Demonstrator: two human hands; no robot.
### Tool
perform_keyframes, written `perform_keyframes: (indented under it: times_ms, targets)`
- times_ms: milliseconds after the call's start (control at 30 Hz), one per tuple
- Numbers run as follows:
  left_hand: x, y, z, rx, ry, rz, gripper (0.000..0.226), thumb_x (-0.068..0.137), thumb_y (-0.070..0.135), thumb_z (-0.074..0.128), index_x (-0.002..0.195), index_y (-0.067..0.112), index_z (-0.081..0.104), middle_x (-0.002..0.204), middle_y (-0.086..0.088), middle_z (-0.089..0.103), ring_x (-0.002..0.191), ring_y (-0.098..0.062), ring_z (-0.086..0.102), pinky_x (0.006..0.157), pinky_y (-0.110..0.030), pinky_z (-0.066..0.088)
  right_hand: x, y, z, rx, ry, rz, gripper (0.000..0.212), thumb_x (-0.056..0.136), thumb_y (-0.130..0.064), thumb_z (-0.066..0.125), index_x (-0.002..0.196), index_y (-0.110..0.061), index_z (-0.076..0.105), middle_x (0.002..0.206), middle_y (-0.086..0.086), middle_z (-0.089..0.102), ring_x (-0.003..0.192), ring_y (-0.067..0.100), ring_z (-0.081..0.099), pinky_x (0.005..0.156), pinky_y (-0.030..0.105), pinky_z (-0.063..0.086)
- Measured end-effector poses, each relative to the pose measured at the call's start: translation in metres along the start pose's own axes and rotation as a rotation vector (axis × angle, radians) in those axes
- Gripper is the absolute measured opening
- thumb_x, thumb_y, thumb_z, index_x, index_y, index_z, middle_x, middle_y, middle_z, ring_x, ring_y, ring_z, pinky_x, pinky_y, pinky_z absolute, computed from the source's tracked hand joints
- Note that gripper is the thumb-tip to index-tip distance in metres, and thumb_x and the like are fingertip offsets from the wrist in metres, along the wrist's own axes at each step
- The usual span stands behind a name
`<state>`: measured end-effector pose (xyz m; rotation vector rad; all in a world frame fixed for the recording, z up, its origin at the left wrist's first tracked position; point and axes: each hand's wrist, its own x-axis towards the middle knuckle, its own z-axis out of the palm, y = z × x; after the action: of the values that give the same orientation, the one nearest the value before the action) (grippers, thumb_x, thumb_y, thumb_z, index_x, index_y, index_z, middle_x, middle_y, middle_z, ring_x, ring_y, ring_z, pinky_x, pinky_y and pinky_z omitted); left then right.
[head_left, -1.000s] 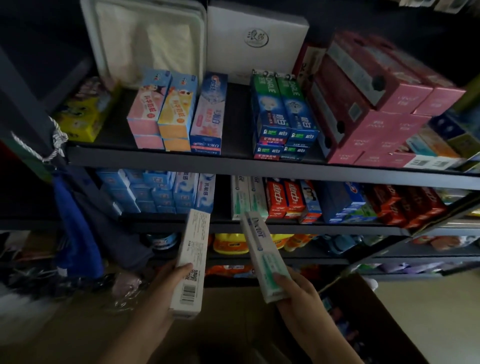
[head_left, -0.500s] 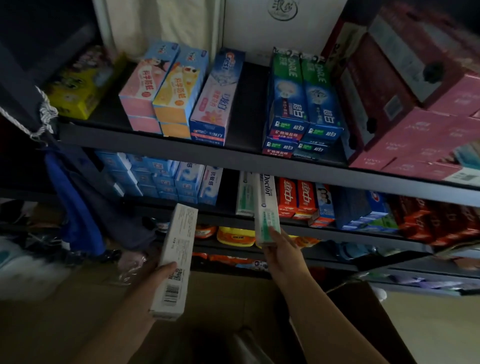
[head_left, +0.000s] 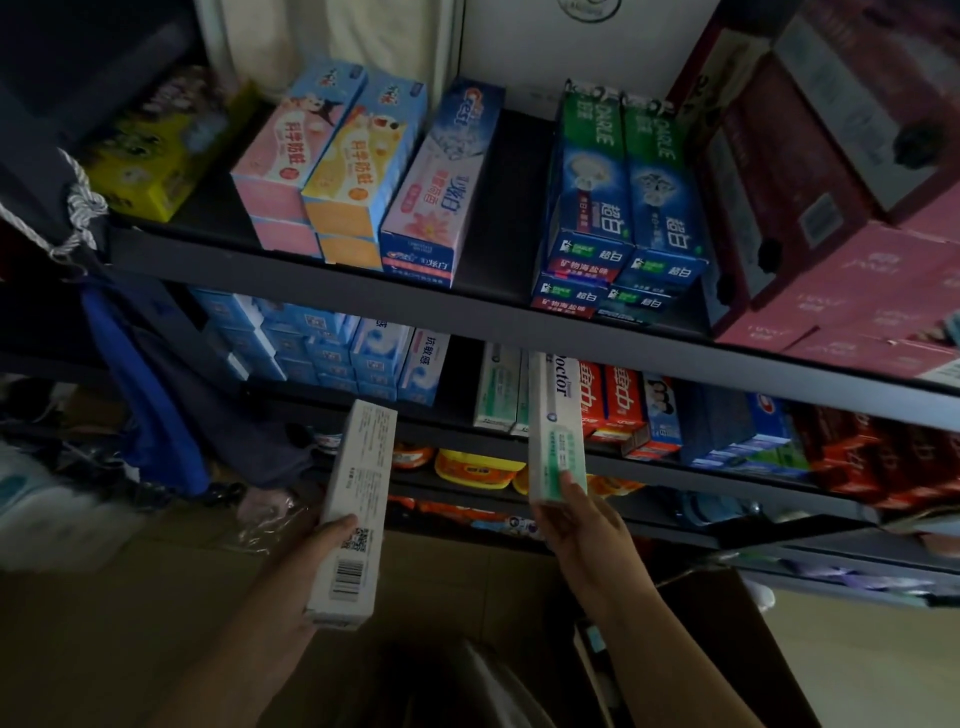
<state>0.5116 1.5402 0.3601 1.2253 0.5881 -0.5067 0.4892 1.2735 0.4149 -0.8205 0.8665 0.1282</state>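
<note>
Dim shelving. My right hand (head_left: 576, 525) pinches the Doctor box (head_left: 553, 436) by its near end; far end at middle shelf (head_left: 447, 428), beside matching boxes (head_left: 496, 389). Plan: square it, slide straight. My left hand (head_left: 317, 545) grips spare box (head_left: 356, 504).

On the middle shelf (head_left: 441, 422), an open slot (head_left: 461, 382) lay between blue boxes (head_left: 379, 358) and green-white boxes (head_left: 496, 389) (upper shelf rail (head_left: 467, 307) overhead).
</note>
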Motion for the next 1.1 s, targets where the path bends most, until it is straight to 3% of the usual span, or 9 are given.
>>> perform_keyframes:
  times_ms: [267, 400, 567, 667, 767, 833, 900, 967, 1100]
  targets:
    - [-0.01, -0.003, 0.006, 0.02, 0.032, 0.043, 0.017, 0.082, 0.015, 0.059, 0.09, 0.029, 0.059, 0.079, -0.006, 0.073, 0.083, -0.035, 0.066, 0.062, -0.042, 0.048, 0.036, -0.007, 0.043, -0.165, 0.198, -0.006, 0.026, 0.089, -0.035, 0.065, 0.083, -0.01, 0.063, 0.069, 0.004, 0.056, 0.058, 0.01, 0.048, 0.061, 0.023, 0.044]
    - [-0.012, 0.0, 0.003, 0.012, 0.024, 0.046, 0.03, 0.069, 0.026, 0.062, 0.099, 0.03, 0.06, 0.083, -0.005, 0.074, 0.082, -0.033, 0.067, 0.061, -0.042, 0.049, 0.046, -0.016, 0.053, -0.029, 0.248, 0.034, 0.02, 0.087, -0.026, 0.069, 0.086, -0.006, 0.066, 0.077, 0.006, 0.066, 0.062, 0.008, 0.059, 0.063, 0.017, 0.053]
    - [-0.014, 0.003, 0.005, 0.042, 0.004, -0.002, 0.037, 0.067, 0.029, 0.063, 0.104, 0.031, 0.062, 0.085, -0.013, 0.074, 0.077, -0.035, 0.067, 0.059, -0.039, 0.049, 0.056, -0.026, 0.057, 0.01, 0.263, 0.004, 0.012, 0.087, -0.019, 0.07, 0.085, -0.009, 0.062, 0.089, 0.006, 0.069, 0.083, 0.012, 0.067, 0.073, 0.024, 0.056]
    - [-0.019, 0.008, 0.011, 0.06, -0.017, 0.004, 0.039, 0.067, 0.027, 0.064, 0.106, 0.027, 0.063, 0.09, -0.013, 0.074, 0.079, -0.032, 0.069, 0.06, -0.04, 0.05, 0.064, -0.023, 0.055, -0.155, 0.229, -0.1, 0.018, 0.092, -0.027, 0.063, 0.078, -0.016, 0.058, 0.079, -0.004, 0.061, 0.069, 0.005, 0.058, 0.059, 0.016, 0.05]
    - [-0.029, 0.016, 0.019, 0.072, -0.076, 0.014, 0.043, 0.067, 0.026, 0.073, 0.109, 0.028, 0.064, 0.1, -0.014, 0.071, 0.085, -0.032, 0.068, 0.064, -0.042, 0.051, 0.057, -0.018, 0.054, -0.367, 0.268, -0.168, 0.027, 0.092, -0.029, 0.062, 0.07, -0.015, 0.054, 0.067, 0.0, 0.053, 0.057, 0.01, 0.05, 0.055, 0.024, 0.045]
    - [-0.037, 0.021, 0.029, 0.125, -0.075, 0.064, 0.035, 0.078, 0.014, 0.07, 0.104, 0.035, 0.06, 0.099, -0.003, 0.068, 0.088, -0.024, 0.065, 0.065, -0.039, 0.052, 0.029, -0.011, 0.054, -0.616, 0.182, -0.178, 0.024, 0.094, -0.031, 0.059, 0.075, -0.016, 0.056, 0.07, 0.002, 0.055, 0.06, 0.013, 0.053, 0.059, 0.026, 0.045]
    - [-0.041, 0.025, 0.045, 0.22, -0.077, 0.098, 0.048, 0.082, 0.007, 0.069, 0.113, 0.038, 0.05, 0.104, 0.008, 0.062, 0.093, -0.017, 0.062, 0.075, -0.041, 0.054, -0.006, 0.005, 0.056, -0.778, -0.005, -0.117, 0.017, 0.097, -0.036, 0.052, 0.095, -0.02, 0.059, 0.086, -0.001, 0.061, 0.078, 0.013, 0.059, 0.072, 0.028, 0.05]
    - [-0.045, 0.022, 0.06, 0.363, -0.113, 0.147, 0.067, 0.078, 0.005, 0.073, 0.122, 0.046, 0.041, 0.111, 0.013, 0.057, 0.103, -0.015, 0.058, 0.085, -0.04, 0.054, -0.029, 0.023, 0.057, -0.748, -0.159, -0.102, 0.016, 0.097, -0.034, 0.05, 0.109, -0.027, 0.057, 0.102, -0.004, 0.064, 0.092, 0.009, 0.063, 0.076, 0.027, 0.053]
    - [-0.053, 0.013, 0.08, 0.583, -0.244, 0.308, 0.066, 0.079, 0.018, 0.075, 0.117, 0.059, 0.039, 0.12, 0.016, 0.041, 0.109, -0.004, 0.052, 0.074, -0.011, 0.051, -0.037, 0.04, 0.058, -0.462, -0.187, -0.055, 0.022, 0.095, -0.023, 0.056, 0.115, -0.014, 0.059, 0.101, 0.01, 0.071, 0.086, 0.018, 0.071, 0.064, 0.023, 0.055]
